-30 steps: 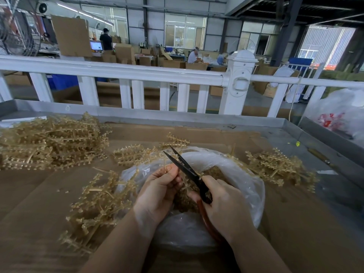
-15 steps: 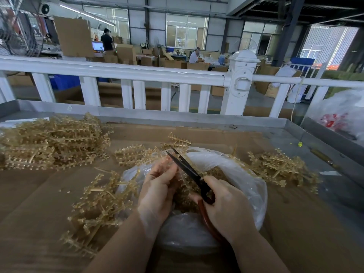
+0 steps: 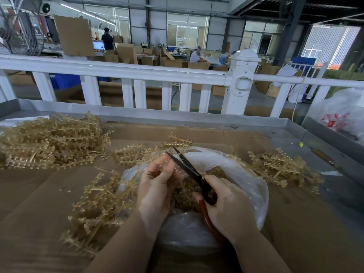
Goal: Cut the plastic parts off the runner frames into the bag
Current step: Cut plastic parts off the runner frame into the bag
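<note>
- The table (image 3: 285, 123) has a grey raised rim and is lined with brown cardboard (image 3: 29, 194).
- A clear bag (image 3: 246, 174) lies open at its middle, cut parts inside.
- Left hand (image 3: 157, 186): fingers pinch a runner frame (image 3: 178, 172) over the bag.
- Right hand (image 3: 226, 201): fingers curl round scissors (image 3: 187, 166), blades apart.
- Frame piles (image 3: 51, 142) lie left and right.
- A white railing (image 3: 137, 71) stands behind; beyond it are cartons and workers.

Daylight from the far windows (image 3: 187, 29) and a doorway (image 3: 331, 42) glares pale; the desk (image 3: 39, 194) sits dimmer, softly shadowed. Wide-angle distortion bows the railing (image 3: 118, 70); edges blur.
</note>
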